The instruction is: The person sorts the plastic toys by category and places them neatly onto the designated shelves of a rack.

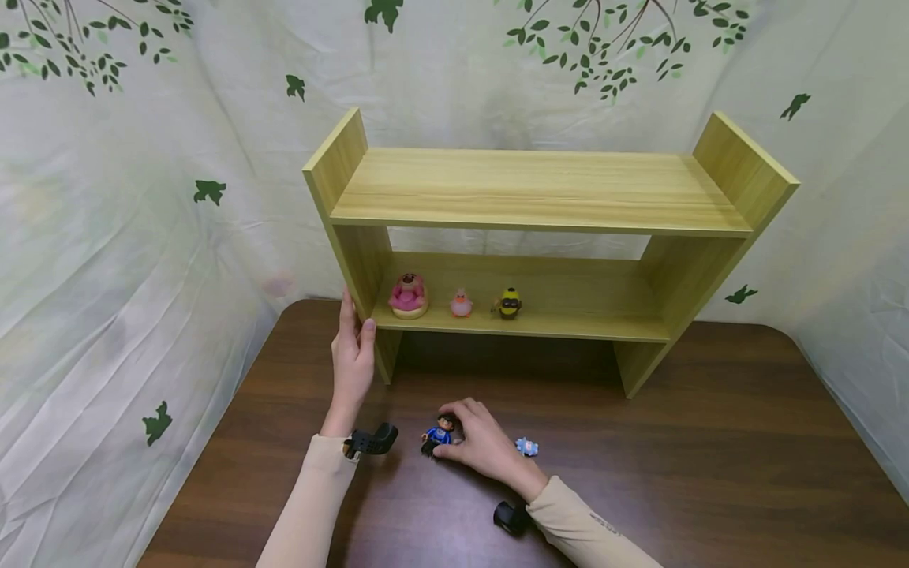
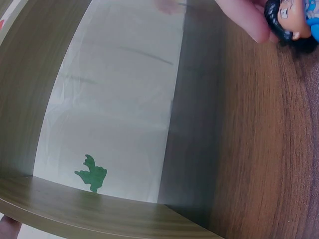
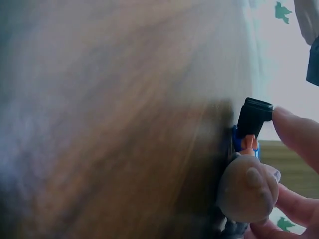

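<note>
My left hand rests against the outer side of the wooden shelf unit's left panel, its fingers straight and the thumb at the front edge. Over the table in front of the shelf, my right hand holds a toy figure with black hair, a blue top and black legs between thumb and fingers. Part of that figure shows at the top right of the left wrist view. In the right wrist view its black legs point up beside my thumb. A small light-blue toy lies just right of my right hand.
On the lower shelf stand a pink bear toy, a small pink bird toy and a yellow-and-black toy. The upper shelf is above them. The unit stands toward the back of the brown table, before a leaf-print curtain.
</note>
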Motion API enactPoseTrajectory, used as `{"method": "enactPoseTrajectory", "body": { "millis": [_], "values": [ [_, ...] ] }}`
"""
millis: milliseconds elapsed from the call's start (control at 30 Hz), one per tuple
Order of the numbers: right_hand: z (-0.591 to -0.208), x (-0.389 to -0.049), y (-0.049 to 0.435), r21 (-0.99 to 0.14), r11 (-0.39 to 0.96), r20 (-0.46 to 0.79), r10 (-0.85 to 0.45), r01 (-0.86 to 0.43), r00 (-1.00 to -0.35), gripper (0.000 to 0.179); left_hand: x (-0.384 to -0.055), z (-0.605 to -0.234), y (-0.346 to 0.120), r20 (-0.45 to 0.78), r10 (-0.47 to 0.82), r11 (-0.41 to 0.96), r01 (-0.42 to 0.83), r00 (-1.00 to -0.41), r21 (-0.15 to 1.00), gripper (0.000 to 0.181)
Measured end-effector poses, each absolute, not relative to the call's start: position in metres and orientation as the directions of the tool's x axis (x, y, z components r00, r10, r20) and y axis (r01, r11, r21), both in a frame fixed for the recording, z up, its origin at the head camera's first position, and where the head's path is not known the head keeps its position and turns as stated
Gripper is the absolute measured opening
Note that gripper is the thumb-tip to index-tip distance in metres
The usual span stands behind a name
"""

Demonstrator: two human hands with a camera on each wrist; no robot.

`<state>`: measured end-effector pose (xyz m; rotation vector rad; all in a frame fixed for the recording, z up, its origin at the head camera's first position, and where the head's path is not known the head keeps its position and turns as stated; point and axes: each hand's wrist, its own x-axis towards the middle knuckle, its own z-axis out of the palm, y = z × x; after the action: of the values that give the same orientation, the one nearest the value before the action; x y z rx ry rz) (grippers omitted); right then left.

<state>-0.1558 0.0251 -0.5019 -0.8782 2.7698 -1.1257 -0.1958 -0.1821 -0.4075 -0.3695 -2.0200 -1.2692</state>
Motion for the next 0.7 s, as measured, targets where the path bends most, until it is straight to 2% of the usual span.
{"method": "enactPoseTrajectory", "body": {
  "millis": [133,333,533,700],
  "values": [
    [-0.5015,-0.1545,0.0245,-0.62,0.604,0.159,-0.528,-0.501,-0.834,0.059,-0.196,-0.4074,-0.1822,0.699,-0.126,0.478,0.574,-0.704,0.665,0.058],
    [-0.5001,-0.1508,0.0237,-0.565,0.622,0.195,-0.537,-0.542,-0.821,0.064,-0.1958,-0.4077,-0.1821,0.706,-0.129,0.489,0.575,-0.696,0.656,0.061],
    [-0.5004,-0.1492,0.0216,-0.49,0.675,0.18,-0.541,-0.552,-0.822,0.063,-0.1959,-0.4076,-0.1823,0.699,-0.126,0.496,0.566,-0.704,0.659,0.059],
    [-0.5008,-0.1497,0.0213,-0.515,0.652,0.176,-0.555,-0.557,-0.813,0.059,-0.1952,-0.4072,-0.1823,0.688,-0.127,0.492,0.557,-0.714,0.669,0.058]
  ]
}}
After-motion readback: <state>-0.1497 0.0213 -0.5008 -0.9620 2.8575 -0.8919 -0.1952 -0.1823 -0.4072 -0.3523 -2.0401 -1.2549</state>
